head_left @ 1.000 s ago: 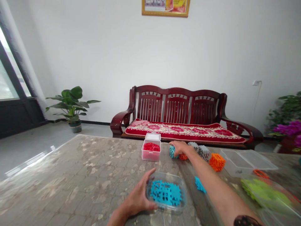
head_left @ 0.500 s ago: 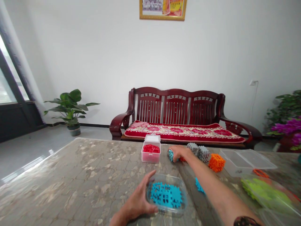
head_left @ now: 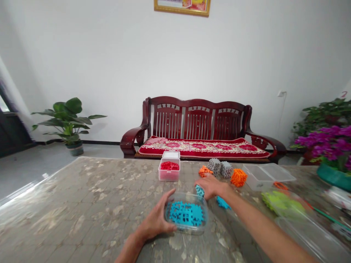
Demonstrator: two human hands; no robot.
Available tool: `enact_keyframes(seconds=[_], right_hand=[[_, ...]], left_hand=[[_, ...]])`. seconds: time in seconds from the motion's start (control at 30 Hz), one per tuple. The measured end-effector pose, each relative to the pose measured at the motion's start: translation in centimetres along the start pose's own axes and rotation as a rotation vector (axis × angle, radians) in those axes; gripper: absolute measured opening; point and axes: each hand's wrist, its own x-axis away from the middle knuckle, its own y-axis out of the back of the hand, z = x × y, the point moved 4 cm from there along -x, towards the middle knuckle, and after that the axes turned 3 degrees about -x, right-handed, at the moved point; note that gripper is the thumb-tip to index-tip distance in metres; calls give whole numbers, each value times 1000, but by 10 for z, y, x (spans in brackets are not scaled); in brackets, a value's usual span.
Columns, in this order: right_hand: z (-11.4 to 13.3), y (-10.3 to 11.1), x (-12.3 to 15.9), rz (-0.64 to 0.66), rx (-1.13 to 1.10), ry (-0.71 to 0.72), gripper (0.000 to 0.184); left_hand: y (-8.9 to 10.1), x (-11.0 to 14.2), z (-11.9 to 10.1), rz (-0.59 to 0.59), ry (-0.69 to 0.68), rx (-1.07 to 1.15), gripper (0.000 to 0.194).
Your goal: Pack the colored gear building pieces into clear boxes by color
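My left hand (head_left: 159,215) grips the left side of a clear plastic box (head_left: 206,215), thumb near and fingers at the far edge. Flat blue interlocking puzzle pieces (head_left: 186,214) lie inside it. Just beyond the box's far right corner, my right hand (head_left: 210,185) is closed on a light-blue block of joined puzzle pieces (head_left: 200,190), partly covered by the fingers. To the right of that hand lies a loose blue piece (head_left: 222,202) on the table. An orange block (head_left: 205,171) sits behind the hand, beside two grey blocks (head_left: 214,166).
A lidded clear box of red pieces (head_left: 169,171) stands farther back. To the right are an orange cube (head_left: 238,177), an open clear box (head_left: 256,179), green pieces (head_left: 285,204) under clear plastic, and purple flowers (head_left: 329,144). A wooden bench (head_left: 199,122) stands behind the table.
My right hand has drawn the light-blue block nearer, toward the clear box, uncovering the orange block behind. My left hand stays on the box. The whole view has shifted slightly to the right.
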Motion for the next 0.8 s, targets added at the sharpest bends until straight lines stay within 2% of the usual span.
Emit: enact_keyframes(seconds=[0.03,0.1,0.17,0.23,0.4,0.6,0.7,0.8], right_hand=[[0,-1,6,7,-1,1,40],[-3,0,17,2,-14,5,60],[-10,2,29,-31,-46,0,84],[-20,4,42,-87,-101,-40,95],[-35,0,67,-271,-225,-164,76],[-23,-9,71,-376,-287,-179,51],[-26,-12,73,-437,-320,-213,47],[-41,-20,82,-489,-355,-340,48]], left_hand=[[-1,0,-1,7,-4,-5,120],[-3,0,-1,17,-11,-7,122],[-5,0,-1,27,-18,7,124],[-6,0,-1,35,-24,19,126],[-6,1,-5,20,-31,1,125],[-4,1,-9,2,-23,-37,123],[-5,0,-10,15,-14,-30,121],[-6,-1,-10,19,-18,-10,119]])
